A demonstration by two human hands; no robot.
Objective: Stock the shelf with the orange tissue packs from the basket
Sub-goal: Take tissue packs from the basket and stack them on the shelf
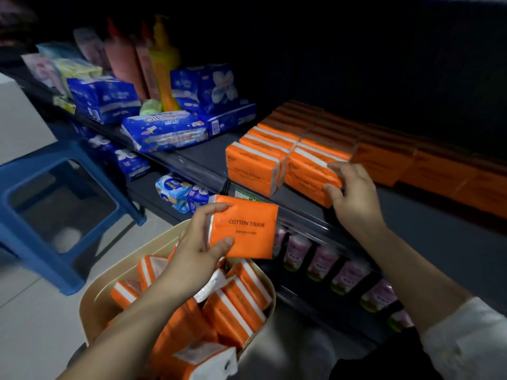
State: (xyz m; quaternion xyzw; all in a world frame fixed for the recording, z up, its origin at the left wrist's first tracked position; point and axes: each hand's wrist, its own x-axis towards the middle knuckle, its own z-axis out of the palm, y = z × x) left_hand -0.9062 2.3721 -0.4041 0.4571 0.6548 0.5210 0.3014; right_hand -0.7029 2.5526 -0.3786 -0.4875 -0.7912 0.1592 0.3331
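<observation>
You work from a single view, the wide-angle head camera. It sits on your head and faces forward and down. It stands close to the work: your left hand (197, 242) and right hand (354, 193) fill the middle of the frame. The front edge of the shelf (208, 157) crosses from upper left to lower right. The basket (92, 303) lies low in the frame, before that edge.

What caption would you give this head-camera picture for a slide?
Left hand holds an orange tissue pack above the basket while right hand grips a shelved pack.
</observation>
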